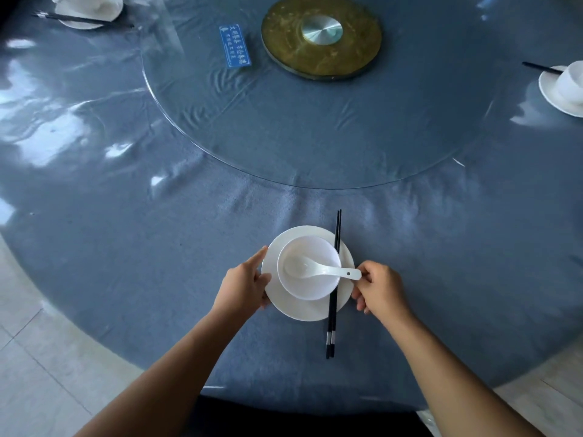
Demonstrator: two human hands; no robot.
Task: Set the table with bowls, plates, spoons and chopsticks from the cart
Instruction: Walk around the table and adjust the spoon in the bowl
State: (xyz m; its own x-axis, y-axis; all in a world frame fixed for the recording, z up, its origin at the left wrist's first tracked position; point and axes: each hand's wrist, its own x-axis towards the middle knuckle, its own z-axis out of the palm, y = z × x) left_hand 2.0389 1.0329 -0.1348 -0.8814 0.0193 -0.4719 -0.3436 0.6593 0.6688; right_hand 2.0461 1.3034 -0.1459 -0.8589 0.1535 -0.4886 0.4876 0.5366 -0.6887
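Note:
A white plate (307,310) lies on the blue tablecloth near the table's front edge. On it stands a white bowl (303,288) with a white spoon (318,270) inside, the spoon's handle sticking out to the right. A pair of black chopsticks (334,285) lies across the plate's right side, pointing away from me. My left hand (244,285) grips the plate's left rim. My right hand (380,290) pinches the end of the spoon handle at the plate's right rim.
A glass turntable (220,152) with a gold hub (321,36) fills the table's centre, a blue card (235,45) on it. Further place settings sit at the far left (90,9) and the far right (564,88). Tiled floor (38,357) shows beyond the table's edge.

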